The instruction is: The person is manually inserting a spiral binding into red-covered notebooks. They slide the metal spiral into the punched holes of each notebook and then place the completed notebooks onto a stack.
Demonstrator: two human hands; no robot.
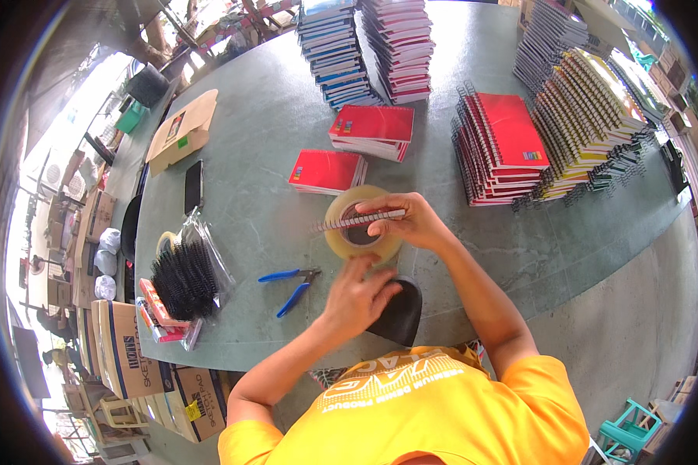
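My right hand [407, 221] pinches a small spiral-bound notebook [345, 222] between thumb and fingers. The notebook is seen edge-on, its coil toward me, above a large roll of clear yellowish tape [384, 252] on the table. Nearer to me, my left hand [353, 298] holds nothing; its fingers are bent but apart, with blurred tips by the roll's near edge. A dark rounded pad [403, 314] lies under that hand at the table's edge. Blue-handled pliers [291, 288] rest with their handles spread, left of my left hand.
Red notebooks lie beyond the tape in two small piles [326, 170] [372, 124]. Taller coil-bound stacks [500, 147] [589, 116] stand right, unbound stacks [337, 58] at the back. Left are a phone [194, 186], a cardboard piece [182, 132] and bagged black coils [184, 279].
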